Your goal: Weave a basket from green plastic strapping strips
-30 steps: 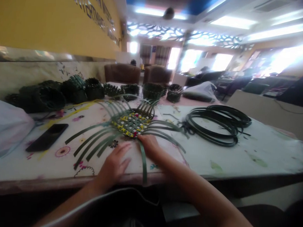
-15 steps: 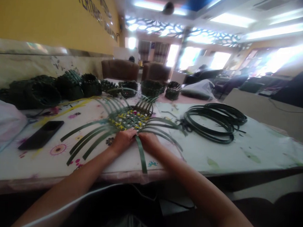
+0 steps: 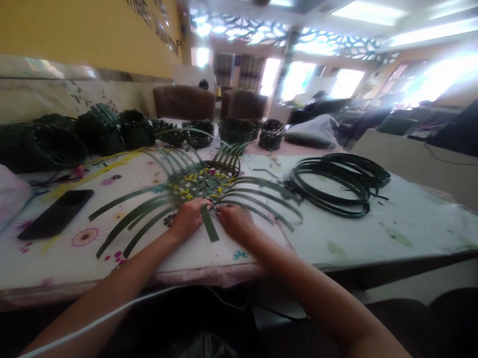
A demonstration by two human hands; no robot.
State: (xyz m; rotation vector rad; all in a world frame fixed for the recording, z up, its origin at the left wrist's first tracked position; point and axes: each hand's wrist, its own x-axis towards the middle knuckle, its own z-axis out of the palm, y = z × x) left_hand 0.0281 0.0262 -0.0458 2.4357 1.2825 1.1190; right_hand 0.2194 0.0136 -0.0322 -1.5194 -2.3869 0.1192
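Observation:
A partly woven basket (image 3: 207,182) of dark green flat strips, with yellow crosses in its base, lies on the table in front of me. Long loose strips fan out from its sides. At its near edge my left hand (image 3: 190,218) is closed on a green strip (image 3: 210,225), whose free end points towards me. Just right of that strip, my right hand (image 3: 237,220) has its fingers curled together against the basket's near edge. What those fingertips pinch is too small to make out.
Coils of green strip (image 3: 328,207) lie to the right. A black phone (image 3: 57,214) rests at the left, near a whitish plastic bag (image 3: 5,199). Finished woven baskets (image 3: 272,134) line the back, beside another clear bag (image 3: 313,132). A white cable (image 3: 101,320) crosses my lap.
The strip between my hands has shifted left, and less of it shows towards me. My right hand has come slightly away from it. The whole view has tilted down a little.

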